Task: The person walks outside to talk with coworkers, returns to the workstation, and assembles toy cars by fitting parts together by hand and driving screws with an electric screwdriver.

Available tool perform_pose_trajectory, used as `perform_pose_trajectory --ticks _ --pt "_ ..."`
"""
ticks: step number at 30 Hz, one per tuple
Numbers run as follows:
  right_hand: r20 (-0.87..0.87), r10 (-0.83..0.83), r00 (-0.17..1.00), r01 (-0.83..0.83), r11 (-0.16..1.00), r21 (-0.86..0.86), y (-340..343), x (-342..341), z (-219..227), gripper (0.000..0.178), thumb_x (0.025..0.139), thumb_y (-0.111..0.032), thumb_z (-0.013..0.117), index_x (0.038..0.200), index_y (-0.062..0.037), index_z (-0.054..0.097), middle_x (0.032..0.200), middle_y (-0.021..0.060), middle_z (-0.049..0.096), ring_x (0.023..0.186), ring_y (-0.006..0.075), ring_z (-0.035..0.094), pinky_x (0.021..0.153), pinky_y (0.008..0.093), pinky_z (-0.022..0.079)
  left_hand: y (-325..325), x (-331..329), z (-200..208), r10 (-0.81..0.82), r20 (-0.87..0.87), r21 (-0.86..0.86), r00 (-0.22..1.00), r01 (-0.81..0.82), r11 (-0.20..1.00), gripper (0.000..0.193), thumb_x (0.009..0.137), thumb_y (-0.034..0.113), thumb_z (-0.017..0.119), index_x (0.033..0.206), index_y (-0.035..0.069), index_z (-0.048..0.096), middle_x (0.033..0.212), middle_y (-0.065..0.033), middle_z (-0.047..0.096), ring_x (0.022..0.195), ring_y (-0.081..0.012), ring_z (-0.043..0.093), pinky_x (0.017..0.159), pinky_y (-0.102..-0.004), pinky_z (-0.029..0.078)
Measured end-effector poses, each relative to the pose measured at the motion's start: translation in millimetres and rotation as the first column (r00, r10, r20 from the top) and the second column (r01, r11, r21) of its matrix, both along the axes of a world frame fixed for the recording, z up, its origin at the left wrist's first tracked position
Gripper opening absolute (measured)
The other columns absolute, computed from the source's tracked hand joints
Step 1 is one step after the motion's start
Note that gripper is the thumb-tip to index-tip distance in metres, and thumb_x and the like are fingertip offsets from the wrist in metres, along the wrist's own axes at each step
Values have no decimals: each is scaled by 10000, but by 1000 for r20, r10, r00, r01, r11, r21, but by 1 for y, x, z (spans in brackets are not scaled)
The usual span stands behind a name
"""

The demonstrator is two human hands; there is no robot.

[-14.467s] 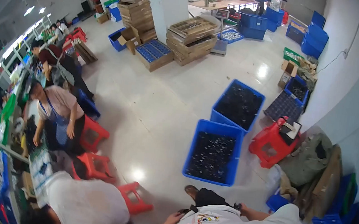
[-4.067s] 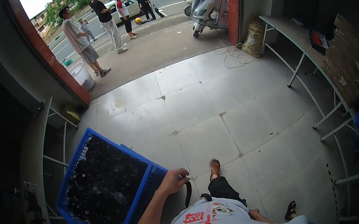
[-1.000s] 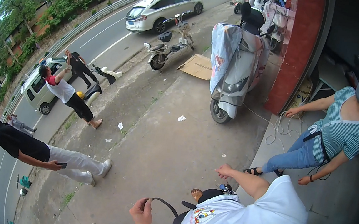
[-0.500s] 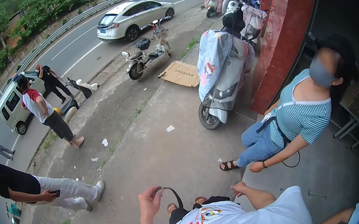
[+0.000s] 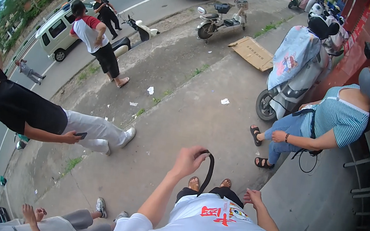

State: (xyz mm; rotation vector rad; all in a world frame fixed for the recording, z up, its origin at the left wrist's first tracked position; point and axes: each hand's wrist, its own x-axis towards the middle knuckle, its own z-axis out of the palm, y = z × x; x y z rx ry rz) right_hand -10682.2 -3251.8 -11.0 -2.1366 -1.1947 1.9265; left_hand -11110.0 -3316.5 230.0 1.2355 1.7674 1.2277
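A thin black strap (image 5: 208, 173) is pinched between the fingertips of my left hand (image 5: 188, 162), raised in front of me. It arcs down toward the waist of my white printed T-shirt (image 5: 222, 222); whether it is fastened there I cannot see. My right hand (image 5: 253, 198) hangs beside my right hip, loosely bent with its fingers apart, and holds nothing. Below both hands, my feet (image 5: 194, 183) show in open footwear on the concrete.
To the right stands a masked person in a striped top (image 5: 343, 114). Behind is a parked scooter with a patterned cover (image 5: 294, 60), beside flattened cardboard (image 5: 251, 52). At left, a person in black (image 5: 29, 110) holds a phone (image 5: 81, 135). Scooters and vehicles line the road.
My view has swung left, bringing in another person at the lower left. My left hand has risen with the strap. My right hand has drawn back toward my hip.
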Motion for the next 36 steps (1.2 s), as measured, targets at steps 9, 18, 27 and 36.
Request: perform_pose_trajectory --ticks 9,18,27,36 --pt "66 -64 996 66 997 -29 -27 1 5 326 927 -307 612 1015 6 598 891 139 675 733 249 695 573 370 592 -17 -15 2 -22 -39 29 999 24 999 164 879 125 668 964 -14 689 717 -114 677 573 -133 599 554 -280 472" --pt "153 -69 986 85 991 -106 -49 17 -4 324 919 -274 625 1028 26 573 933 167 662 764 298 692 612 433 599 -30 -29 -11 99 -114 155 989 -81 985 115 857 102 697 922 7 705 757 -82 624 607 -140 569 550 -264 455" --pt "48 -55 997 54 998 18 -18 -21 0 286 896 -294 660 950 -18 607 843 104 664 701 217 689 537 346 586 -22 -25 1 64 -107 155 992 -47 987 112 854 70 685 947 9 692 796 -74 614 631 -144 571 559 -262 457" --pt "85 -49 995 54 997 -61 -30 -7 -7 294 889 -281 665 986 -13 593 871 126 667 709 244 693 548 376 586 -23 -26 -2 96 14 126 995 -97 987 134 849 26 675 981 8 680 804 -71 637 638 -112 585 575 -245 475"
